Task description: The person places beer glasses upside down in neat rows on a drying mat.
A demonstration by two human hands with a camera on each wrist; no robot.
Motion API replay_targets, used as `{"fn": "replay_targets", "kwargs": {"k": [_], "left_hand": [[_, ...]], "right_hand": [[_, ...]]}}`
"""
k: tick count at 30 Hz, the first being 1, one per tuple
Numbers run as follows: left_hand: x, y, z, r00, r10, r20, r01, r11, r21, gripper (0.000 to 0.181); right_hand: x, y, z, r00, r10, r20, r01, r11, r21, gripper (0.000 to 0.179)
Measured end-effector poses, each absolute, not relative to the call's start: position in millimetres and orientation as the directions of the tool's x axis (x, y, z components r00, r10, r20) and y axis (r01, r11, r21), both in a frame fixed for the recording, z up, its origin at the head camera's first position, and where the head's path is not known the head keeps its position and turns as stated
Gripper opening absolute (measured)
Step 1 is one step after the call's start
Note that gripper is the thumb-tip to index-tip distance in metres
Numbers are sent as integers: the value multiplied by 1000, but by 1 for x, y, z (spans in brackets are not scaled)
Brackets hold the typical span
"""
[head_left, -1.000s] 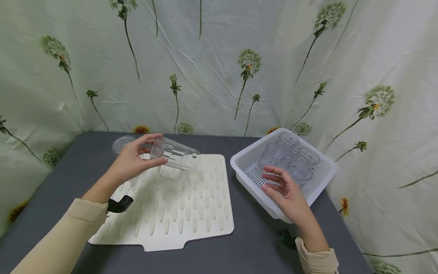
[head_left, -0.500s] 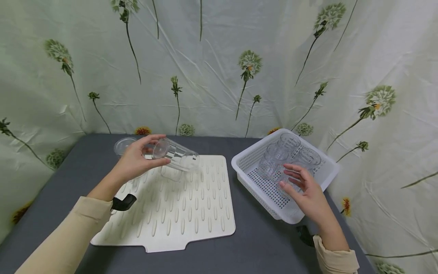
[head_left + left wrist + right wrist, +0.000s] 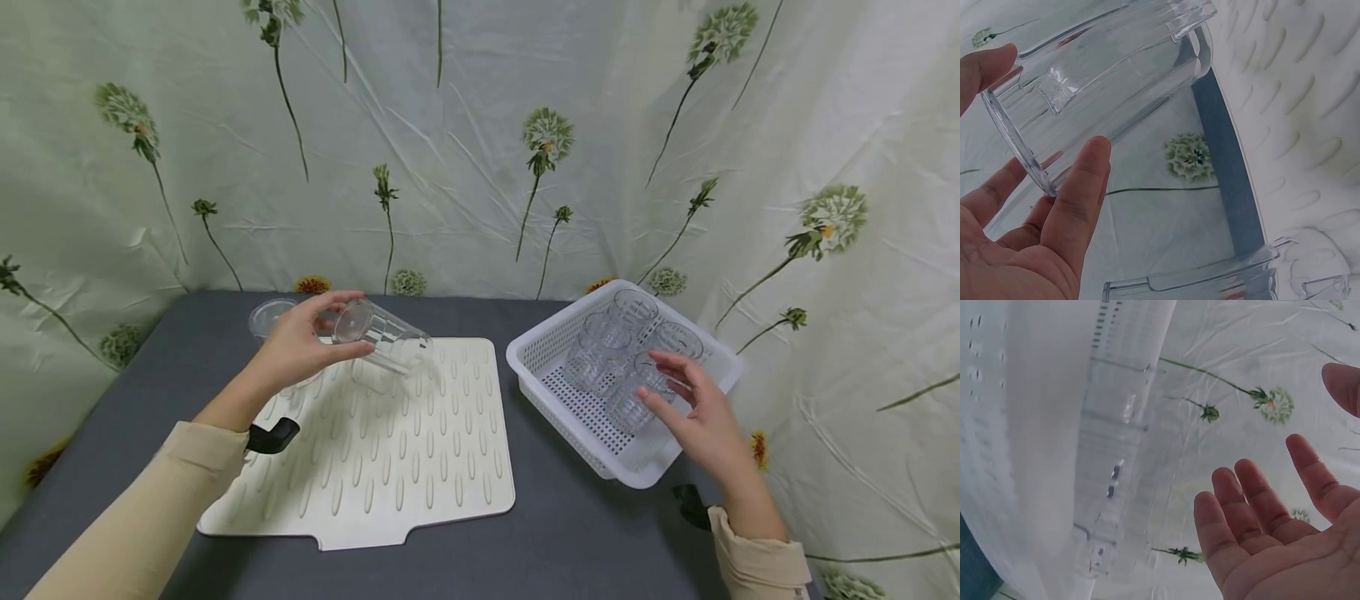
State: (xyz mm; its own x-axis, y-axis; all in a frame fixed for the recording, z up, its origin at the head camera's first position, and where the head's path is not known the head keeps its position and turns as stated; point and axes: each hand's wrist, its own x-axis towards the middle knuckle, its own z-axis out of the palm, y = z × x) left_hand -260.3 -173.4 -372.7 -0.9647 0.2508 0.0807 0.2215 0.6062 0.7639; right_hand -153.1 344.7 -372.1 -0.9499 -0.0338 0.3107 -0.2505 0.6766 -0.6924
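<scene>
My left hand (image 3: 303,346) holds a clear cup (image 3: 390,337) by one end, thumb and fingers around it. The cup lies tilted on its side in the air over a white ridged mat (image 3: 450,450). Close up in the left wrist view, the same cup (image 3: 1116,69) shows between the fingers, with another clear cup (image 3: 1191,281) below. Behind the left hand, a clear cup (image 3: 270,315) is partly hidden. My right hand (image 3: 697,417) hovers above the right side of a white basket (image 3: 555,425), fingers loosely spread, nothing in them. Several clear cups (image 3: 592,354) stand inside the basket.
The mat and basket rest on a dark grey table (image 3: 540,533). A pale curtain (image 3: 465,192) with printed dandelions hangs behind and along the right side. In the right wrist view, the basket wall (image 3: 1047,425) rises left of the hand.
My right hand has moved right across the basket, uncovering more of the cups in it. The left hand keeps its hold on the tilted cup, nearly still.
</scene>
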Motion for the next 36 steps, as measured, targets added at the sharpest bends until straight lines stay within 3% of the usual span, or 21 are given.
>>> {"fn": "replay_targets", "kwargs": {"k": [8,36], "left_hand": [[-266,-172,-373,-963,254,92,240,646,724,82],[-277,-171,-374,-958,274,78,260,728,635,81]], "right_hand": [[-157,355,-369,-968,-18,251,-185,725,-663,65],[-168,376,-369,-992,-4,127,-81,789,-609,78]]}}
